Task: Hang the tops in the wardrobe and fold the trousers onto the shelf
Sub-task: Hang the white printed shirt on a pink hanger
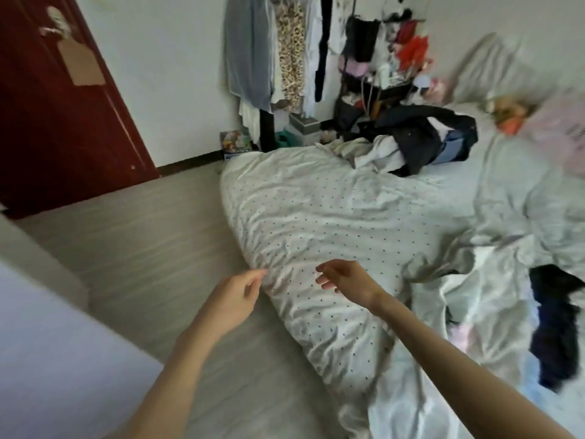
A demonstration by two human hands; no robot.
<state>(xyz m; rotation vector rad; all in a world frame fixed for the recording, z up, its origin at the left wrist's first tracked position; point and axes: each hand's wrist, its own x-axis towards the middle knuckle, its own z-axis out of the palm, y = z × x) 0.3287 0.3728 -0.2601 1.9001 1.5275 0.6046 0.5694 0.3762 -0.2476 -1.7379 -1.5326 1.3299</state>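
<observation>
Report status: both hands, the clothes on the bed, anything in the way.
Left hand and right hand open, no grip on anything, over the dotted duvet. Dark clothes pile untouched at far side of bed. Rumpled duvet lies between hands and pile.

Bed fills centre-right, floor to its left. Door far left. Hanging clothes against the back wall, behind the bed's far corner. Clothes pile on the bed's far side; another garment on its right edge. Left hand at the bed's edge, right hand over the bed.
</observation>
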